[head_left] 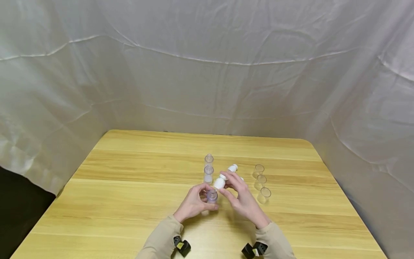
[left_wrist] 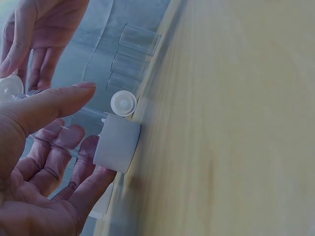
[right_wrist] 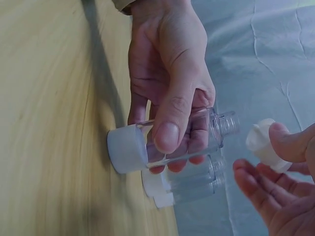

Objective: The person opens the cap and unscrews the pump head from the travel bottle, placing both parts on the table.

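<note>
A clear bottle [head_left: 212, 196] with a white base [right_wrist: 127, 149] and a bare threaded neck [right_wrist: 228, 123] stands upright on the table. My left hand [head_left: 194, 203] holds it, thumb on the near side and fingers round the far side. Between the thumb and fingers of my right hand [head_left: 240, 196] is a white pump-top-like piece [head_left: 220, 182], tilted beside the bottle's neck and apart from it in the right wrist view. Two similar clear bottles, a nearer one [head_left: 208, 174] and a farther one [head_left: 208, 158], stand in line behind the held one.
Another white piece [head_left: 233, 168] lies beyond my right hand, with one more [head_left: 242, 178] mostly hidden behind its fingers. To the right, three clear cylindrical covers [head_left: 264, 195] stand in a row on the wooden table [head_left: 129, 201]. Grey cloth [head_left: 207, 90] hangs behind the table.
</note>
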Demonstrator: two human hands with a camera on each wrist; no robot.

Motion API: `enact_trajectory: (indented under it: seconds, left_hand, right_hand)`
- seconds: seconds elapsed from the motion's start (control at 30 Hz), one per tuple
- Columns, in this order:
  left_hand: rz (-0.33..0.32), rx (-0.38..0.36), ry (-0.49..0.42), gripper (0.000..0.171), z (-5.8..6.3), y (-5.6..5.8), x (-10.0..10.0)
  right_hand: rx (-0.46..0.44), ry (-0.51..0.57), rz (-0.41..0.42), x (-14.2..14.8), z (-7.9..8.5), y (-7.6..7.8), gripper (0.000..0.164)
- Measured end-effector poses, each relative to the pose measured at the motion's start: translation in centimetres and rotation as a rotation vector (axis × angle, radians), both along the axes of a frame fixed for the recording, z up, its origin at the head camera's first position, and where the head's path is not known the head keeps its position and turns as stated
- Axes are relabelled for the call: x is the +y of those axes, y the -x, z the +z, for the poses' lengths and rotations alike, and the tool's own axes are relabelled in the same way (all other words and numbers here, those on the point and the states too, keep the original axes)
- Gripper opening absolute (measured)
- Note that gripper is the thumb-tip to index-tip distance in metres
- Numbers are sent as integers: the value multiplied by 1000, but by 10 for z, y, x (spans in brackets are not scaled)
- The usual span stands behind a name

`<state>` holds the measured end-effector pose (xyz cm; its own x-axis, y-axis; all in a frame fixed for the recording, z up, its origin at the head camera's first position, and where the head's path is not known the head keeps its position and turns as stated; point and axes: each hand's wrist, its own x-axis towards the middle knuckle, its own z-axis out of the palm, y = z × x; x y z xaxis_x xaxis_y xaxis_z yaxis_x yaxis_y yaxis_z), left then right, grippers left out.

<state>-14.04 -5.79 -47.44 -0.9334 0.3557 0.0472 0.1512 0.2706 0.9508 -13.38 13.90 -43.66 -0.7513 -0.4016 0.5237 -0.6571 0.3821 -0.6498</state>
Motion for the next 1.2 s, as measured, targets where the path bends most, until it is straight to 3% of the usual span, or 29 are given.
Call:
enact_trajectory:
  seconds: [0.43, 0.8, 1.0, 1.2]
  left_hand:
    - [1, -9, -26, 42, 0, 0, 0]
    - [-1, -11, -8, 42, -1, 0, 0]
    - [-6, -14, -12, 43, -1, 1, 0]
    - [-1, -8, -5, 42, -2, 1, 0]
  right_hand:
    - [-233, -160, -277, 13, 0, -16, 44]
    - [-442, -291, -330, 22, -3, -14, 32]
    - [-469, -349, -339, 24, -6, -11, 7]
    - [-482, -396, -355, 25, -9, -8, 21]
